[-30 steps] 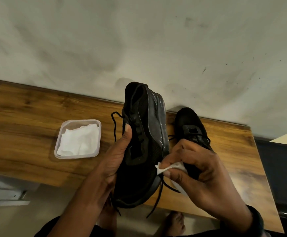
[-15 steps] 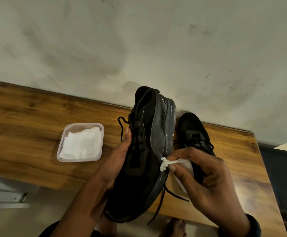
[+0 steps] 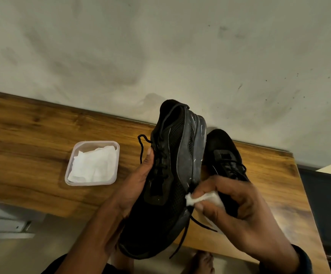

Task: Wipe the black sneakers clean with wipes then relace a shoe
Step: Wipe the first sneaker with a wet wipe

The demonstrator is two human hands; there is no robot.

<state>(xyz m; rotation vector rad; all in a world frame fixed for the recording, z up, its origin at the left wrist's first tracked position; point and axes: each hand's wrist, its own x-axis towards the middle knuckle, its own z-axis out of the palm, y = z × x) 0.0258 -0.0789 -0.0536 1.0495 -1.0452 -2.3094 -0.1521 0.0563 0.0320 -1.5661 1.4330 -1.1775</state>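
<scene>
- Head cam: left hand (image 3: pixel 135 186) grips the raised black mesh sneaker (image 3: pixel 168 184), mid-frame.
- Right hand (image 3: pixel 237 212) pinches a crumpled white wipe (image 3: pixel 202 198) against its sole edge.
- Clear plastic tub (image 3: pixel 70 175) of wipes sits left.

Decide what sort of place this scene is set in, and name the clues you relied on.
Probably a room in a home, at a makeshift cleaning spot. A wooden table stands against a scuffed plaster wall, a plastic tub of wipes sits on it, and bare feet show on the floor below.
</scene>
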